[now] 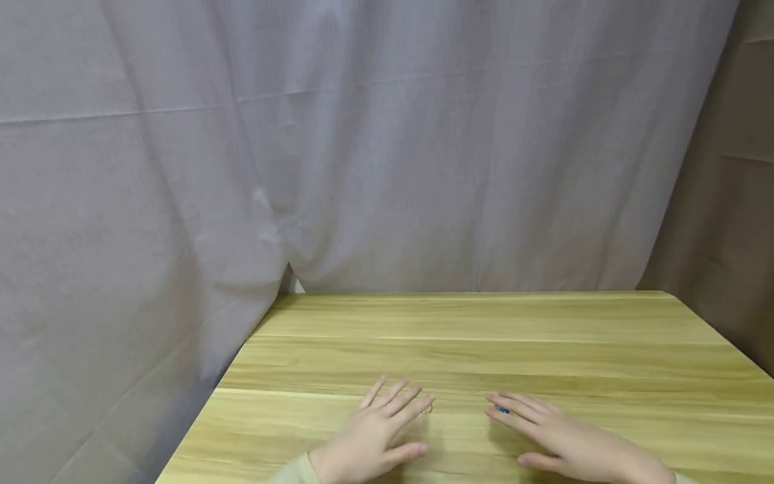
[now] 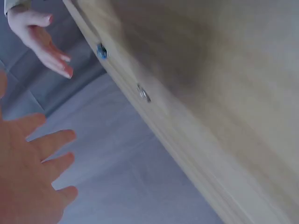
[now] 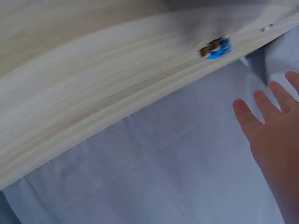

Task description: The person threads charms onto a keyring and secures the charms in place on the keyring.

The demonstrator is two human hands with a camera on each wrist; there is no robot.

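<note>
Both hands hover low over a light wooden table (image 1: 544,336) near its front edge, fingers straight and spread, holding nothing. My left hand (image 1: 387,420) has a tiny silver metal piece (image 1: 426,409) just off its fingertips. My right hand (image 1: 532,420) has a small blue object (image 1: 501,408) at its fingertips, partly hidden by them. In the left wrist view the left hand (image 2: 32,177) is at the lower left, and the blue object (image 2: 102,51) and silver piece (image 2: 144,93) lie on the wood. The right wrist view shows the blue object (image 3: 216,47) and my right hand (image 3: 275,135).
A grey cloth backdrop (image 1: 363,148) hangs behind the table and along its left side. A brownish cloth (image 1: 732,202) hangs at the right. The table's left edge (image 1: 205,410) runs close to my left hand.
</note>
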